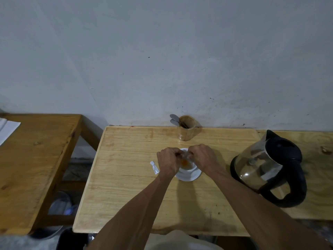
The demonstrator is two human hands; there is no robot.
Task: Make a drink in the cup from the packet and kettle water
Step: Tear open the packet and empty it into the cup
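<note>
While held together above the white cup (187, 166), left hand (167, 162) and right hand (202, 156) with fingers curled in, pinching something small between them over the cup's far rim; too hidden to tell whether the packet. Inside the cup, orange powder (185, 162) on the bottom. Beneath the cup, a white saucer (189, 176), resting on the pale wooden table (135, 195). Just left of the cup, beside the left wrist, a small white torn packet piece (154, 167) lying flat; no print legible. Behind the cup, against the wall (162, 51), a wooden holder (186, 128) with spoons (174, 119) leaning out leftward. Right of the cup, well apart, a glass kettle (266, 168) with black lid and handle; no brand readable. Far left of the cup, a darker wooden table (36, 159) carrying white paper (7, 129).
</note>
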